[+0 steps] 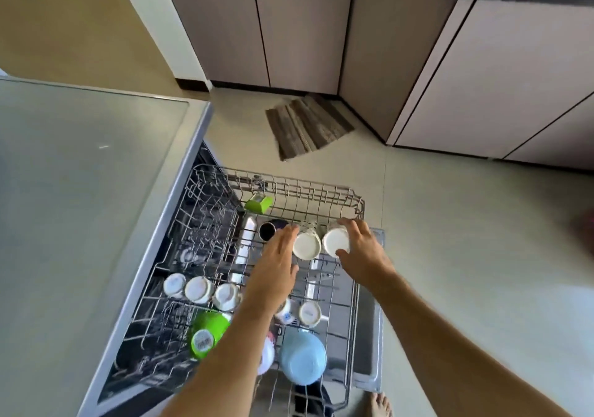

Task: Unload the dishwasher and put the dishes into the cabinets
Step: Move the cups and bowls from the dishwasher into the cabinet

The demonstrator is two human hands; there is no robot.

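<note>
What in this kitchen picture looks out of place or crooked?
The striped brown floor mat lies askew at the cabinet corner, turned at an angle to the cabinet fronts and partly rumpled. In the wire dishwasher rack the cups sit upside down as usual, with nothing spilled or visibly broken.

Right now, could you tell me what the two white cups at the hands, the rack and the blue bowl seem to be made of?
Two white cups: probably glazed ceramic, with smooth, pale, ringed bases. Rack: coated metal wire, thin grey bars. Blue bowl: matte and evenly coloured, possibly plastic or ceramic; the look leaves it open.
</note>
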